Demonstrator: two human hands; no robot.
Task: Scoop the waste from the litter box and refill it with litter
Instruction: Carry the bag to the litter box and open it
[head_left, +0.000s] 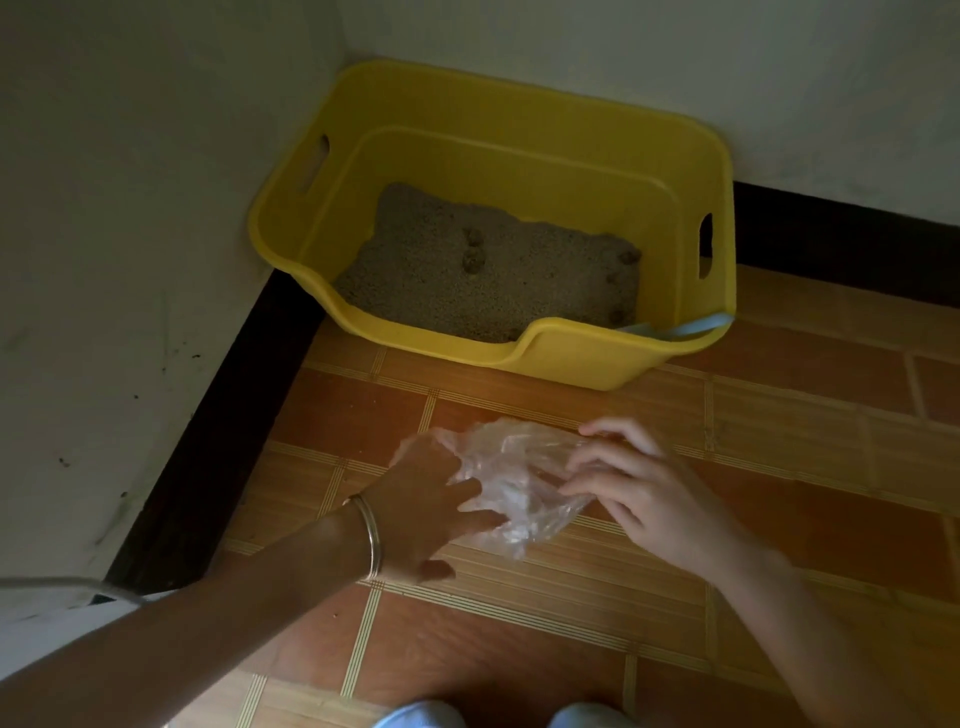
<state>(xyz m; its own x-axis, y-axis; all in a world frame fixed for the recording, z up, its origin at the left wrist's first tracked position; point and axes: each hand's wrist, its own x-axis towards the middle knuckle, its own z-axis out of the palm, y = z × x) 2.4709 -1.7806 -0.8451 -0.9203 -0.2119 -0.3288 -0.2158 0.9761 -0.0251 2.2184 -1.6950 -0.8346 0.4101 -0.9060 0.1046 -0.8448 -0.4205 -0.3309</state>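
At far left, the wall (104, 260) is marked with dark specks, and a dark baseboard (208, 441) runs along its foot into the corner.

Your left hand (421, 512) reaches in from the lower left, with a thin metal bangle (370, 535) at the wrist. The hand is spread open, fingers extended; its fingertips lie on or partly inside the clear plastic bag (511, 483). Whether they pinch the film cannot be told.

The plastic bag is crumpled and rests on the tiled floor (779, 467), between your two hands and in front of the litter box.

The yellow litter box (519, 156) stands on the floor, pushed into the corner against both walls. It has a cut-out handle in each end wall and a lowered front lip facing you. Grey litter (441, 291) covers its bottom. Several dark clumps of waste (472, 254) sit on the litter surface: some near the middle, others toward the right end wall.

Your right hand (639, 483) is at the right edge of the bag, fingers curled and touching the plastic; a firm grip is not confirmed.

At the front right corner of the box, a pale blue object (691, 327) lies against the rim; its identity cannot be determined.
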